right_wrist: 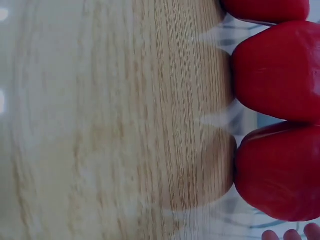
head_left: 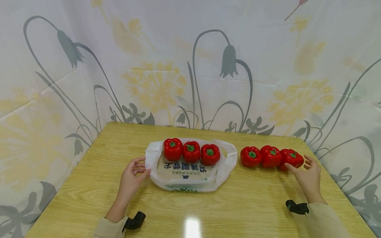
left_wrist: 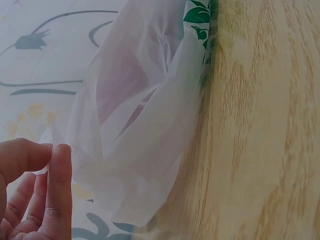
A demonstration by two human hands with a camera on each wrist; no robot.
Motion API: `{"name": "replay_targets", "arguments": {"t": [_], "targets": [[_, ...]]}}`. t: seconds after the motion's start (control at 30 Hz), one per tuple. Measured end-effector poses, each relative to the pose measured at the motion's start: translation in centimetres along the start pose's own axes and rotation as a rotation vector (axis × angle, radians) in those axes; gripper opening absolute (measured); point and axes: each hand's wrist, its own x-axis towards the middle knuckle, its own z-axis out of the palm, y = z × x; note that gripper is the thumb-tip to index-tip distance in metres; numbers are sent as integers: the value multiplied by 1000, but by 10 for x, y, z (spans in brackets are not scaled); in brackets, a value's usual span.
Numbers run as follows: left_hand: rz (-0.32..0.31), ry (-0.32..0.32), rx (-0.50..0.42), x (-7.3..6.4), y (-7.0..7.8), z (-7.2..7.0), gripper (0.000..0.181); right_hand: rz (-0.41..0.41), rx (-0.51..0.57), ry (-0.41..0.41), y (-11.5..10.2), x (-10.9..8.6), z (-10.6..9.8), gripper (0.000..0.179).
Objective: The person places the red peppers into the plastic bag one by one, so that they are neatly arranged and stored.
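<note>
A white plastic bag [head_left: 186, 180] with dark lettering and green leaf print lies spread on the table, its mouth facing up. Three red bell peppers [head_left: 191, 152] with green stems sit in a row at its far side. My left hand [head_left: 133, 174] pinches the bag's left edge between thumb and forefinger; in the left wrist view the plastic [left_wrist: 135, 165] stretches away from the fingertips [left_wrist: 61, 155]. To the right of the bag stand three more bell peppers [head_left: 271, 156] side by side. My right hand [head_left: 308, 177] spreads around the rightmost bell pepper [right_wrist: 280, 170], fingertips [right_wrist: 292, 235] just beside it.
Both hands work over a light wooden table [head_left: 166, 211]. A flower-patterned cloth [head_left: 190, 66] hangs behind it and along both sides. Each wrist carries a black device [head_left: 297, 207].
</note>
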Motion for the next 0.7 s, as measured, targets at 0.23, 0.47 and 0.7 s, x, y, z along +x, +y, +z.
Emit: {"name": "replay_targets", "arguments": {"t": [0.23,0.47,0.7], "targets": [[0,1,-6,0,0,0,46,38,2,-7,2,4,3,81],[2,4,8,0,-1,1,47,86,32,39,1,2,4,79],[-3,3,11,1,-2,1,47,129,58,67,2,-1,3,81]]}}
